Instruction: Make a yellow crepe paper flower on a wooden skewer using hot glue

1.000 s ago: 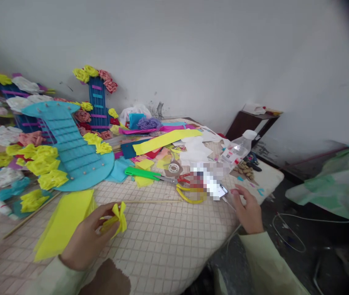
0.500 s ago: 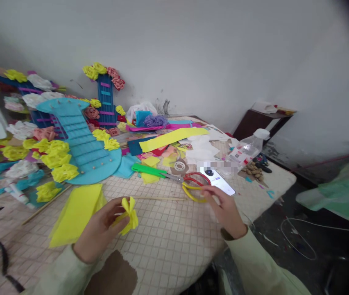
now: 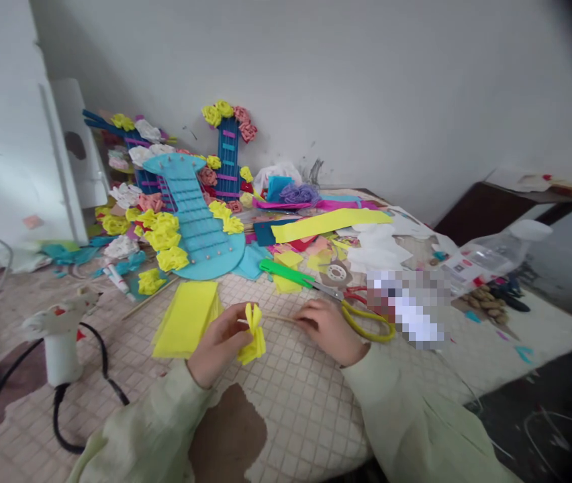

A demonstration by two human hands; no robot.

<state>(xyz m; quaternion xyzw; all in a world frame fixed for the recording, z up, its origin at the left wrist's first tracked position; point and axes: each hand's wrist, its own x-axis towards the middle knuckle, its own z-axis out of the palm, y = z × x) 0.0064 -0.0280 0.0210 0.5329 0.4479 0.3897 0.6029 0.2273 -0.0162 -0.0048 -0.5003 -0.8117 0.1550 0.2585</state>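
My left hand point(image 3: 218, 345) pinches a folded yellow crepe-paper flower point(image 3: 254, 341) between thumb and fingers, low over the tiled-pattern table cover. My right hand point(image 3: 334, 333) has its fingers closed on the right end of a thin wooden stick point(image 3: 280, 316); the fingertips are partly hidden. The stick's other end runs towards the yellow flower. Just behind my right hand lie scissors point(image 3: 325, 289) with a red and a yellow handle, their blades by a green-handled tool point(image 3: 286, 274). A stack of yellow crepe-paper sheets point(image 3: 185, 318) lies left of my left hand.
A white glue gun point(image 3: 62, 342) with a black cable stands at the left. Light-blue point(image 3: 203, 231) and dark-blue point(image 3: 228, 161) guitar-shaped boards with paper flowers stand behind. A clear plastic bottle point(image 3: 497, 258) and a blurred-out patch are at the right, near the table edge.
My right hand has left the scissors' yellow handle and moved left to the wooden stick. My left hand still holds the yellow flower. The view has turned left, bringing in the glue gun.
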